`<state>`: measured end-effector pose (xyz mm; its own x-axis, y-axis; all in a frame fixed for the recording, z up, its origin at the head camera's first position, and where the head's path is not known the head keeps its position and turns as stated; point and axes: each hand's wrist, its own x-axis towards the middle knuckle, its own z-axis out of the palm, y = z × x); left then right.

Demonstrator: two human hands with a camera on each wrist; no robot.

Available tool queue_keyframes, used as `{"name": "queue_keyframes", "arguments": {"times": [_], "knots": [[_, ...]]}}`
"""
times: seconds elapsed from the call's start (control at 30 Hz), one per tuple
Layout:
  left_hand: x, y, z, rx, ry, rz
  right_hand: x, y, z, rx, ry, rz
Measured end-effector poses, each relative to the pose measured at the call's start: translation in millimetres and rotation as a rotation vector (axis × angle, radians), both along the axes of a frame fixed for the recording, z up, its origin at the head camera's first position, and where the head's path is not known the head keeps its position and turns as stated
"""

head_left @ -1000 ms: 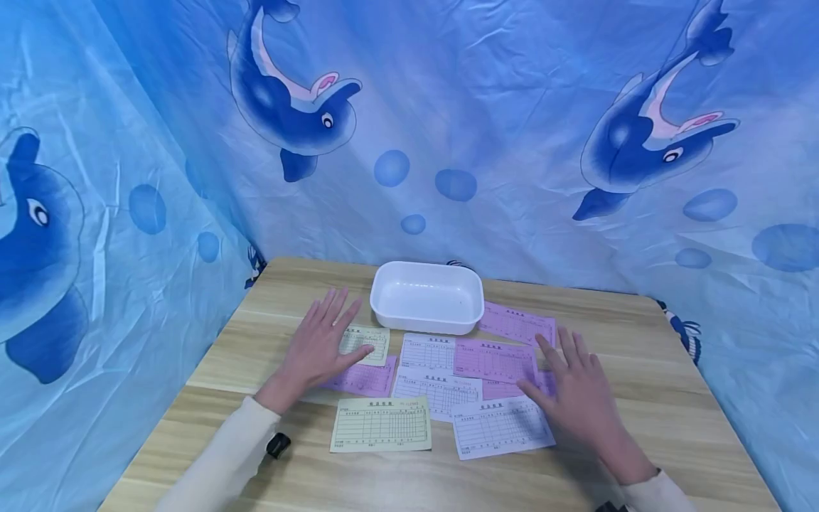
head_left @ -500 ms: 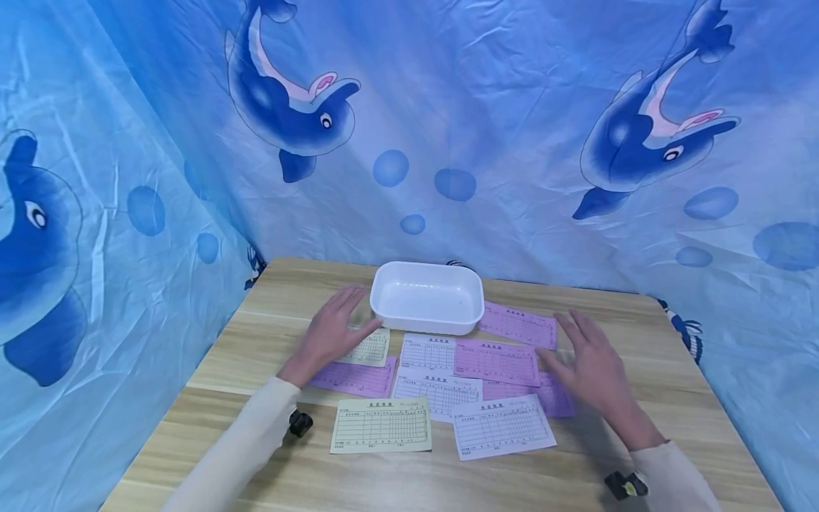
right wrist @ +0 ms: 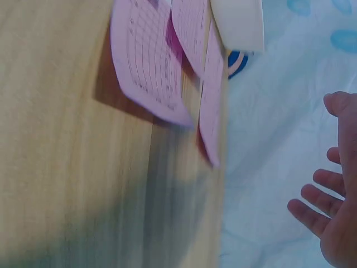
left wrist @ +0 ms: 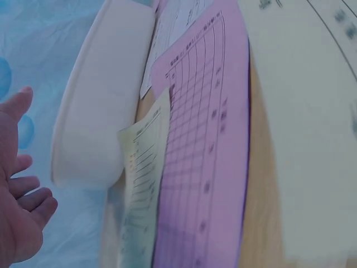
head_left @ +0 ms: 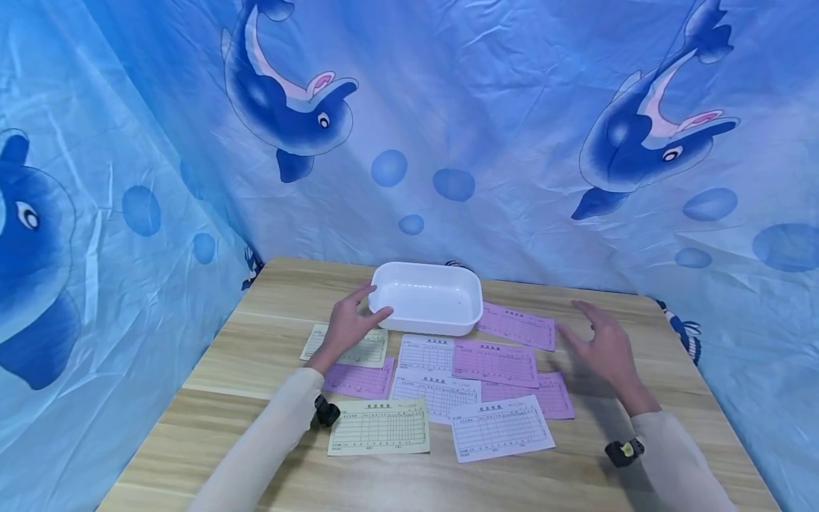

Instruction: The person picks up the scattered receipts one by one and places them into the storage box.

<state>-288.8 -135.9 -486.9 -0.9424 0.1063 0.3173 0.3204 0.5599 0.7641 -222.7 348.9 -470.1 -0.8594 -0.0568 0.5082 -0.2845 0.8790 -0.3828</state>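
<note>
Slips of printed paper lay across the wood-grain worktop (head_left: 678, 370), in front of and beside a white tray (head_left: 425, 328). The left hand (head_left: 348, 323) stood at the tray's left end, its grip spread, thumb apart from the fingers; whether skin met the rim could not be told. The right hand (head_left: 604, 348) was held just beside the far pink slip (head_left: 517, 326), its grip likewise spread.

The left hand and wrist hid part of the upper green slip (head_left: 372, 348) and the left end of the left pink slip (head_left: 367, 382). The middle pink slip (head_left: 494, 361) covered the right edge of the upper white slip (head_left: 425, 353); the front white slip (head_left: 502, 428) lay over part of the near pink slip (head_left: 559, 398). In the left wrist view the lower green slip (head_left: 379, 428) was blurred and cut off — in the right wrist view the tray was cropped at the top. A printed dolphin (head_left: 28, 277) on the blue backdrop (head_left: 512, 235) ran out of frame at left.

Each fully visible slip bore a ruled grid under a heading in what looked like Chinese characters — too small to read with certainty. A reddish serial number on the lower green slip was illegible.
</note>
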Motion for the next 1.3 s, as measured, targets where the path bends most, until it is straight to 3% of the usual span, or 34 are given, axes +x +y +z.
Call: {"name": "queue_keyframes", "arguments": {"times": [0.17,0.37,0.6,0.93,1.3], "knots": [[-1.3,3.3,-6.3,0.084,-0.059,-0.001,-13.3,14,-7.5,-0.062,-0.071,-0.021],[-0.5,4.0,-10.6,0.110,-0.085,-0.009,-26.5,23,-14.0,-0.152,-0.099,-0.012],[-1.8,4.4,-13.2,0.131,-0.111,-0.015,-35.0,26,-18.0,-0.256,-0.195,-0.029],[-3.7,5.7,-13.8,0.131,-0.111,0.002,-49.3,25,-29.0,-0.324,-0.273,-0.039],[-5.2,6.4,-15.1,0.165,-0.116,0.001,-55.1,16,-41.3,-0.318,-0.373,-0.058]]}}
